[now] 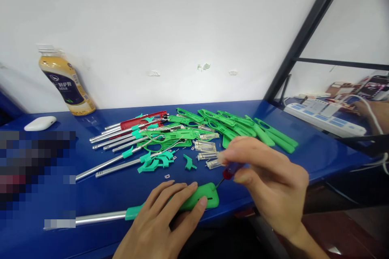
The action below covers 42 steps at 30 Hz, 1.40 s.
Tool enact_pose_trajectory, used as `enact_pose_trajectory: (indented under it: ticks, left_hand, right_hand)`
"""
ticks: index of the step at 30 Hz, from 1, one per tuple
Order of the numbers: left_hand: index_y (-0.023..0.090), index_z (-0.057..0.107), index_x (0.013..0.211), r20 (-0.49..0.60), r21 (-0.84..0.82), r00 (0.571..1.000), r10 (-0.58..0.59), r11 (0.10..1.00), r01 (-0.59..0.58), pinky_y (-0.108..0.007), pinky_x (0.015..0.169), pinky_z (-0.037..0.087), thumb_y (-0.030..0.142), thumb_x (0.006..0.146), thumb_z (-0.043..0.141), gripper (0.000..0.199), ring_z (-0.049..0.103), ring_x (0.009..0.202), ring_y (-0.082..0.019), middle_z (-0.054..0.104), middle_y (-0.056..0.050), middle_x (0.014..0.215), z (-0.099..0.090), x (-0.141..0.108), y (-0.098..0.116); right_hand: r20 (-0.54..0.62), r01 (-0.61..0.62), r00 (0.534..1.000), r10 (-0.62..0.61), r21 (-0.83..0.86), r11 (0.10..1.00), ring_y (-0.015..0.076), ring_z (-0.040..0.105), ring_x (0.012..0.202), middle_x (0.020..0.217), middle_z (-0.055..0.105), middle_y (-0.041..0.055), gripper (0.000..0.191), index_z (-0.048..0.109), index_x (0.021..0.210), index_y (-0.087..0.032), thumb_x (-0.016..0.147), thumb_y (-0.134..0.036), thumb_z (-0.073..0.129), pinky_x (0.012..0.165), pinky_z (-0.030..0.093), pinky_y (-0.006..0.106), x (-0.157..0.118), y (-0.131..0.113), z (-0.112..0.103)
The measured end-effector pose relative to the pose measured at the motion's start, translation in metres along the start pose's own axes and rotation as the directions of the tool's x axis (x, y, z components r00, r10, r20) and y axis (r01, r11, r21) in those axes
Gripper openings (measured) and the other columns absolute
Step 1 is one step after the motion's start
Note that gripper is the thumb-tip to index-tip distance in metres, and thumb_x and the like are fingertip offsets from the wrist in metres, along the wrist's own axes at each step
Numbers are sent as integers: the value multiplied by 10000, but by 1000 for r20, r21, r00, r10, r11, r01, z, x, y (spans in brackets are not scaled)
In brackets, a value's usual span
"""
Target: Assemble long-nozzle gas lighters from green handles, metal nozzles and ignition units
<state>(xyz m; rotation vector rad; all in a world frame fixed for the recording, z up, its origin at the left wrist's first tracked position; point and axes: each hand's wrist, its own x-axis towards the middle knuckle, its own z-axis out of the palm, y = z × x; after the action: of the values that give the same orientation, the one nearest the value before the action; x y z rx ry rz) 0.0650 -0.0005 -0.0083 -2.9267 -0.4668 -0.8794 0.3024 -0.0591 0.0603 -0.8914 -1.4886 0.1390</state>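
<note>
A green long-nosed lighter [209, 193] with a silver metal tube lies on the blue table near its front edge. My left hand [162, 216] is laid over its handle, thumb on the near side and fingers on the far side, pressing it down. In my right hand [270, 182] is a small screwdriver [228, 172] with a red and blue handle, pinched between thumb and fingers. Its tip touches the right end of the green handle. Part of the handle is hidden under my left hand. Teal triggers [156, 162] and clear fuel tanks [208, 145] lie just beyond.
Behind my hands is a pile of green handle shells [227, 123], with metal tubes [115, 143] and red shells [142, 119] to its left. A juice bottle [65, 81] and a white case [40, 123] stand at the left. A power strip [325, 117] sits at the right, past a black frame.
</note>
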Motion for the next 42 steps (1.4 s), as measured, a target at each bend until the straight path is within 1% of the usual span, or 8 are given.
enact_pose_trajectory:
  ticks: [7,12,18,23,27,33,38,42]
  left_hand:
    - [328,537,1594,4,27,1000,29,999,-29,-471,1196,541,-50,958,429,748,622,1416,-211,656,-1,1556,1,1,-2]
    - [337,518,1607,16,26,999,36,999,-36,-464,1201,538,-68,939,417,787,613,1424,-199,647,8,1566,1,-1,-4]
    - [303,552,1582,9,30,998,61,998,-61,-477,1170,568,-37,970,456,707,648,1387,-223,674,-35,1533,1,0,-4]
    - [312,543,1589,9,17,999,49,999,-49,-470,1178,561,-43,966,463,722,642,1395,-219,672,-27,1536,1,-1,-3]
    - [318,497,1623,24,28,999,47,998,-48,-478,1188,548,-53,955,423,768,601,1437,-216,637,-16,1576,2,-3,-3]
    - [331,495,1624,26,30,999,45,999,-45,-461,1206,530,-70,933,424,802,578,1456,-203,621,4,1594,3,-3,-4]
    - [331,526,1601,13,23,1000,25,999,-26,-457,1214,519,-66,959,428,762,589,1439,-197,641,2,1570,2,-2,-2]
    - [319,513,1614,19,22,999,47,999,-47,-453,1222,508,-57,951,430,767,584,1443,-200,629,-5,1584,3,-3,-3]
  right_hand:
    - [-11,-4,1000,4,-74,997,178,722,894,1020,802,-23,415,828,1243,-431,974,-118,777,748,608,323,-4,-7,1]
    - [78,-37,996,46,-106,994,191,727,1147,1259,792,-22,429,783,1337,-417,1057,-123,646,871,630,317,-6,-6,0]
    - [-10,-28,1000,27,-143,989,169,681,940,1017,730,-8,381,813,1264,-399,981,-146,788,807,603,305,-3,-4,-3]
    - [172,-75,981,89,-90,993,211,717,1097,1214,769,16,409,790,1302,-400,1070,-120,602,778,625,318,-3,-8,-7]
    - [28,-8,1000,11,-124,992,175,685,858,965,749,-2,398,826,1254,-389,951,-131,812,714,603,307,-3,-8,-6]
    - [166,-59,984,63,-34,998,210,759,989,1186,789,23,453,780,1358,-408,1052,-115,621,735,647,329,-5,-9,-7]
    - [-9,3,1000,-4,-98,995,176,696,894,1028,746,18,366,835,1255,-404,966,-181,809,710,613,297,-3,-6,-2]
    - [192,-91,977,90,-4,996,193,727,1004,1161,794,15,379,789,1337,-403,1080,-175,629,733,620,311,0,-4,-5]
